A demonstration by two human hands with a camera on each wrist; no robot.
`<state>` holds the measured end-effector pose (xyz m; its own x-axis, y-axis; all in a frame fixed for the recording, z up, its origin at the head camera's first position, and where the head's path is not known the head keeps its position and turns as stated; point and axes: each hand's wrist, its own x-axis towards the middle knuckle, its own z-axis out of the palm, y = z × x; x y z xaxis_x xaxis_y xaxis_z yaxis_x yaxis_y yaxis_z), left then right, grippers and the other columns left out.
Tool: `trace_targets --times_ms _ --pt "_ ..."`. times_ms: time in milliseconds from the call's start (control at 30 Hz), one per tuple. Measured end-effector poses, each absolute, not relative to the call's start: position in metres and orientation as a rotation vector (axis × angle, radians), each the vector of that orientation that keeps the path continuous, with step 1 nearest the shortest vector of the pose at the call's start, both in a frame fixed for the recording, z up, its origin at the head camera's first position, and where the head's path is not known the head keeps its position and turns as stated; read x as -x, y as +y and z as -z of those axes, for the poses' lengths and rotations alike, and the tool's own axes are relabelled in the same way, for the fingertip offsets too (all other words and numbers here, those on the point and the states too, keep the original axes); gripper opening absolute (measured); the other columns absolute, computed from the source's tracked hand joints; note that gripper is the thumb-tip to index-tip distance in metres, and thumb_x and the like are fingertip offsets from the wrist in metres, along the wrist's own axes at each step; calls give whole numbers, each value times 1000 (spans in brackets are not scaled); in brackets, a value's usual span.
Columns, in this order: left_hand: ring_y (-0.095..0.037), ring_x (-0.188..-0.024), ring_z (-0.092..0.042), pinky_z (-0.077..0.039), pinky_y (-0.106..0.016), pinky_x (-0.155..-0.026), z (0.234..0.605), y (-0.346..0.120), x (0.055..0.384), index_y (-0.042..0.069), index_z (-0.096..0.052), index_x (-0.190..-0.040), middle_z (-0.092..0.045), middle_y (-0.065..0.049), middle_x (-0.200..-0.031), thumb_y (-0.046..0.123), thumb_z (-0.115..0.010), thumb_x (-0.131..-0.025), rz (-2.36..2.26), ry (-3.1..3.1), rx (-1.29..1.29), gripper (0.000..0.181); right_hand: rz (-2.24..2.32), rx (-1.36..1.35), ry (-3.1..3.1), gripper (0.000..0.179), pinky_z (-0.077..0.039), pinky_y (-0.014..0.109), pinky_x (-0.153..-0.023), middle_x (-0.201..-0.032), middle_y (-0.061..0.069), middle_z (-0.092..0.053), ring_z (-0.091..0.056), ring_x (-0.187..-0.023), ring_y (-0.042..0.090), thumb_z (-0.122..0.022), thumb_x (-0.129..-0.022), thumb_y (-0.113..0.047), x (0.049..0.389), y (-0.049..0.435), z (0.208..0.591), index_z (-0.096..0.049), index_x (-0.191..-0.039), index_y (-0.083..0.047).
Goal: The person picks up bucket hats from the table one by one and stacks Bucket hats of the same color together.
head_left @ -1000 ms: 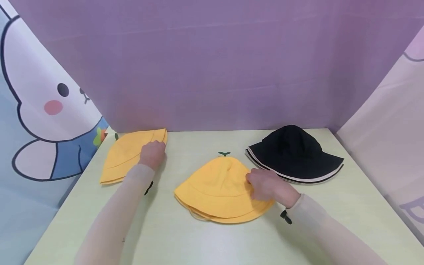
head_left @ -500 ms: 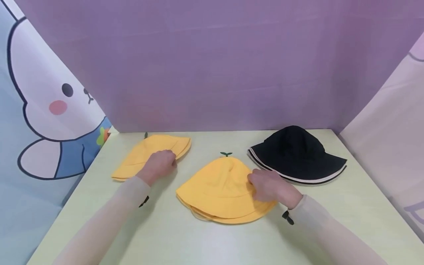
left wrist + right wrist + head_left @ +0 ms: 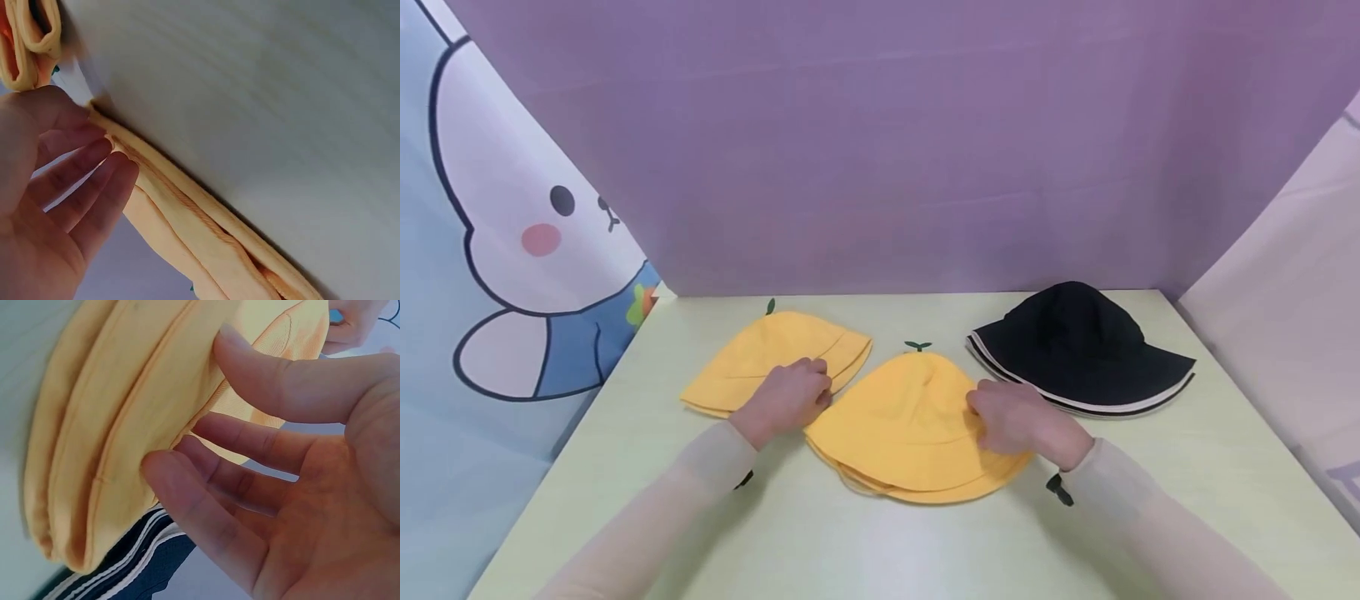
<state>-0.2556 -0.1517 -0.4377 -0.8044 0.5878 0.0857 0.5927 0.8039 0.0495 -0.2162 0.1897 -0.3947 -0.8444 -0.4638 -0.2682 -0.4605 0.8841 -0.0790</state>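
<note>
In the head view, two folded yellow bucket hats lie on the table. My left hand (image 3: 786, 400) pinches the brim of the left yellow hat (image 3: 767, 350); the left wrist view shows fingertips at the end of its layered brim (image 3: 187, 219). A green sprout (image 3: 771, 306) tops that hat. The front middle yellow hat (image 3: 895, 425) has its own sprout (image 3: 918, 345), and its brim sits close by my left hand. My right hand (image 3: 1030, 421) holds this hat's right side, thumb and fingers on either face of the stacked brim (image 3: 134, 425) in the right wrist view.
A black bucket hat (image 3: 1075, 358) with white brim trim lies at the back right, just behind my right hand. The pale table (image 3: 880, 550) meets a purple cloth (image 3: 910, 167) at its back edge. A rabbit-print cloth (image 3: 512, 233) hangs at the left.
My left hand has drawn the left yellow hat to the right and nearer, up to the middle hat. My right hand keeps its hold on the middle hat. The view has turned slightly left.
</note>
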Motion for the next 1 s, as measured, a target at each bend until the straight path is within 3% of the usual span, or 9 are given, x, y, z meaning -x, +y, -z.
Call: trace_targets --times_ms 233,400,600,733,833,1000 --pt "-15 -73 -50 -45 -30 -56 438 -159 257 16 -68 -80 -53 5 -83 11 -67 -94 259 -2928 970 15 7 701 2723 23 -41 34 -66 -83 -1 -48 -46 -71 19 -78 -78 -15 219 188 389 -55 -81 -15" --pt "-14 -73 -53 -46 -30 -59 435 -173 257 15 -69 -84 -53 5 -82 9 -67 -93 301 -2955 926 11 -12 663 2661 18 -41 34 -64 -79 1 -51 -48 -69 20 -71 -86 -13 226 179 372 -55 -78 -15" --pt "-15 -72 -55 -49 -33 -58 429 -199 259 13 -71 -85 -55 3 -81 7 -65 -92 293 -2933 822 11 10 635 2673 10 -43 36 -69 -84 2 -56 -52 -75 21 -65 -95 -17 240 155 356 -60 -87 -14" --pt "-18 -69 -53 -50 -38 -57 422 -218 259 11 -70 -83 -54 0 -79 8 -63 -92 291 -2961 677 11 107 726 2735 25 -36 33 -60 -72 -1 -43 -41 -65 17 -63 -97 -18 253 135 354 -54 -74 -13" --pt "-21 -70 -53 -51 -41 -59 414 -230 260 6 -71 -90 -56 -5 -82 12 -63 -95 284 -3020 549 11 217 758 2775 36 -28 30 -54 -65 -2 -32 -30 -57 14 -63 -97 -17 263 119 352 -43 -67 -14" --pt "-27 -73 -52 -48 -41 -61 408 -251 257 -2 -66 -101 -55 -12 -86 17 -60 -98 201 -3137 283 20 396 709 2805 40 -26 28 -50 -59 -4 -30 -27 -51 11 -60 -101 -19 281 96 354 -40 -67 -16"
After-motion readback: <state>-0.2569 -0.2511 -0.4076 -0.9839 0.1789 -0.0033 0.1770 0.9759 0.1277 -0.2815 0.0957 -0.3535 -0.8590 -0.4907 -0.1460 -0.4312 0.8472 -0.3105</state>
